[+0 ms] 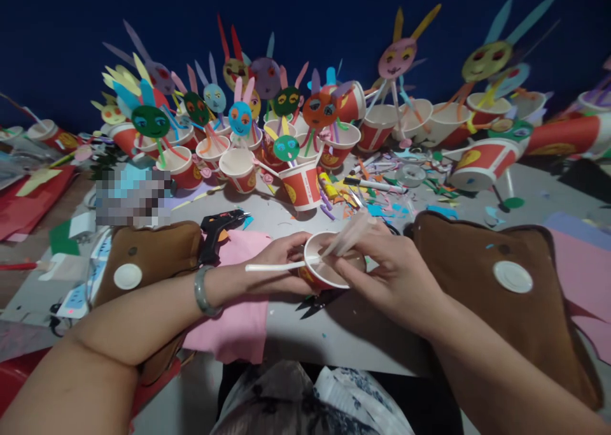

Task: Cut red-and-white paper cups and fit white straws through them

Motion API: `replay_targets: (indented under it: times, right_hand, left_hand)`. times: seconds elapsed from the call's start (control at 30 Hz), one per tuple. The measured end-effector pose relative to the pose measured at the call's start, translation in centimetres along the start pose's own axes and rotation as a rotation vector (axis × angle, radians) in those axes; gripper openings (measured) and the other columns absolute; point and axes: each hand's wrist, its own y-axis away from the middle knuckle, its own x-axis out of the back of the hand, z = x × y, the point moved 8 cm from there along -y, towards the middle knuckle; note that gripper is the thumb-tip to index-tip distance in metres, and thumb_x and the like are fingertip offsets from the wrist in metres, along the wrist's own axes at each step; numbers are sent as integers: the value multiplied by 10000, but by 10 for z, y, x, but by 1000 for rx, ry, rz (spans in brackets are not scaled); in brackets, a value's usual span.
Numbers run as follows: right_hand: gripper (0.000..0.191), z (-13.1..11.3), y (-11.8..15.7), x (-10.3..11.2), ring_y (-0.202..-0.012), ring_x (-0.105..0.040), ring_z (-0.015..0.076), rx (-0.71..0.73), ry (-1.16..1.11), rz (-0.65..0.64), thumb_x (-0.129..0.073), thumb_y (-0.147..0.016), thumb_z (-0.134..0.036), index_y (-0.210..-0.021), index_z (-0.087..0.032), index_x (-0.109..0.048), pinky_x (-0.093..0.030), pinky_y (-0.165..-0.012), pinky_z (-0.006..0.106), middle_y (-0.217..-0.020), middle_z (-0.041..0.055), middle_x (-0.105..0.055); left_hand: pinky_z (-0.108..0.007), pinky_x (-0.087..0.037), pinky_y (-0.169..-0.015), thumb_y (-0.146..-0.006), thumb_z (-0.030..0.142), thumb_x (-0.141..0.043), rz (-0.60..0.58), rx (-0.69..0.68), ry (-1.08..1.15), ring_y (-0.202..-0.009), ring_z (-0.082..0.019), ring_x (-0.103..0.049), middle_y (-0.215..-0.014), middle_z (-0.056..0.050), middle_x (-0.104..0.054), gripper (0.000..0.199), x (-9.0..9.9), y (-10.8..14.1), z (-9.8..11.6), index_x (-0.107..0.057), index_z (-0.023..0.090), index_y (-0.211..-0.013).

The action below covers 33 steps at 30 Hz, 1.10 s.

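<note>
My left hand (281,260) is wrapped round the side of a red paper cup (312,281) with a white inside, its mouth facing up towards me. A thin white stick (274,267) juts out leftward over the cup's rim. Above the cup's mouth, my right hand (391,263) pinches a pale, translucent strip (353,232), blurred, that slants down to the rim. Its fingertips are at the cup's right side, partly inside it. Black scissors (317,304) lie on the table just below the cup, partly hidden.
Behind stand several red paper cups (300,190) with paper rabbit figures (286,147). Paper scraps (372,193) and a marker (375,185) lie in front of them. A black glue gun (212,234), pink cloth (243,339) and two brown cushions (477,282) flank my hands.
</note>
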Motion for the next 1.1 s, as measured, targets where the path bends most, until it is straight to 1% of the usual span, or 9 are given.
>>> replay_targets:
  times: [0.13, 0.27, 0.4, 0.47, 0.53, 0.67, 0.77, 0.93, 1.1]
  right_hand:
    - [141, 7, 0, -1, -702, -668, 185, -71, -41, 15, -600, -876, -152, -895, -221, -721, -482, -756, 326, -786, 18, -762]
    - [156, 11, 0, -1, -759, -688, 204, -110, -93, 42, -654, -876, -223, -1009, -203, -732, -500, -735, 316, -886, 48, -777]
    - [172, 9, -2, 1, -723, -669, 196, -89, -104, 63, -585, -950, -302, -918, -204, -722, -489, -694, 313, -805, 43, -745]
    - [187, 3, -3, 5, -782, -674, 212, -43, -47, 94, -566, -958, -292, -869, -213, -710, -482, -734, 338, -843, 54, -745]
    - [180, -3, -4, 8, -895, -672, 241, 19, 27, 130, -575, -945, -272, -828, -219, -700, -467, -806, 379, -940, 74, -746]
    - [189, -4, -3, 6, -944, -651, 260, 66, 102, 113, -573, -934, -264, -813, -219, -710, -441, -836, 414, -1009, 91, -730]
    - [178, 3, -2, 2, -964, -653, 269, 48, 101, 66, -572, -934, -271, -858, -224, -726, -436, -837, 421, -1033, 93, -739]
    - [161, 6, -2, -1, -977, -664, 271, 36, 92, 19, -585, -922, -272, -862, -216, -723, -427, -853, 427, -1047, 96, -753]
    - [169, 4, -2, -3, -954, -652, 265, 3, 112, -40, -575, -921, -255, -843, -220, -721, -405, -882, 437, -986, 78, -760]
  left_hand:
    - [-384, -482, -1026, -714, 223, -843, -128, -30, 113, -1175, -272, -631, -1297, -125, -661, 642, -6, 5, 7, -601, 199, -1308]
    - [-363, -453, -1061, -733, 221, -821, -134, -29, 69, -1233, -266, -600, -1297, -96, -665, 595, -4, 13, 20, -625, 227, -1296]
    - [-363, -383, -1122, -733, 218, -808, -114, -28, 20, -1321, -276, -518, -1356, -90, -625, 527, -5, 19, 39, -670, 213, -1243]
    - [-359, -367, -1122, -733, 210, -800, -153, -11, 31, -1273, -270, -540, -1277, -94, -659, 396, -11, 20, 46, -718, 173, -1119]
    - [-348, -400, -1062, -726, 190, -797, -192, 28, 66, -1125, -234, -600, -1123, -82, -698, 326, -19, 20, 48, -725, 153, -1041]
    - [-275, -446, -876, -685, 151, -815, -156, 89, 166, -893, -155, -594, -897, -31, -672, 334, -23, 20, 42, -704, 152, -1001]
    - [-232, -437, -792, -660, 142, -827, -130, 105, 253, -824, -122, -569, -860, -17, -654, 345, -23, 20, 34, -703, 147, -981]
    - [-229, -451, -752, -611, 161, -861, -128, 105, 312, -723, -103, -562, -752, 9, -628, 315, -22, 18, 24, -684, 143, -871]
    - [-220, -465, -730, -591, 135, -869, -111, 104, 315, -750, -112, -599, -801, -5, -658, 350, -18, 15, 17, -673, 146, -880]
